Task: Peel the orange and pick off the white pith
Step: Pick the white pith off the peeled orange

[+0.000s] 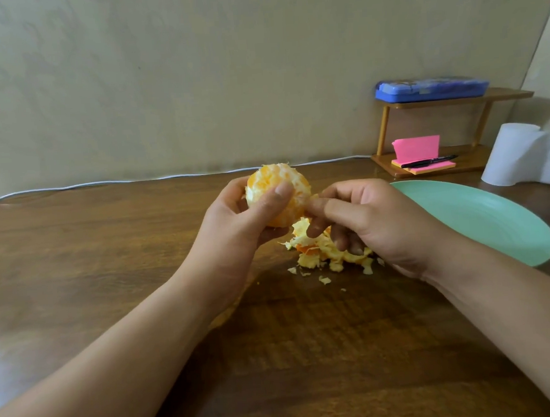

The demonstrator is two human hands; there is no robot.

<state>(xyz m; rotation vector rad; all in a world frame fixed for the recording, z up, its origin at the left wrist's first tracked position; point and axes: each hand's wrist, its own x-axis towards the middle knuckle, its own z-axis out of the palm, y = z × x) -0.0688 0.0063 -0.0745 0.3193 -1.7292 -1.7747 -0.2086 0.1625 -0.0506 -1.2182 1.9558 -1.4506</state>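
The left hand (245,223) holds the peeled orange (262,185) up over the table (109,250), fingers curled around it. The right hand (364,215) pinches the orange's side. A heap of peel (321,253) lies below, near a green plate (477,215).

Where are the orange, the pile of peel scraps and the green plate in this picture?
orange (265,183): head view, on its peeled upper flesh.
pile of peel scraps (315,259): head view, on the middle of the heap.
green plate (493,224): head view, on its bare inner surface.
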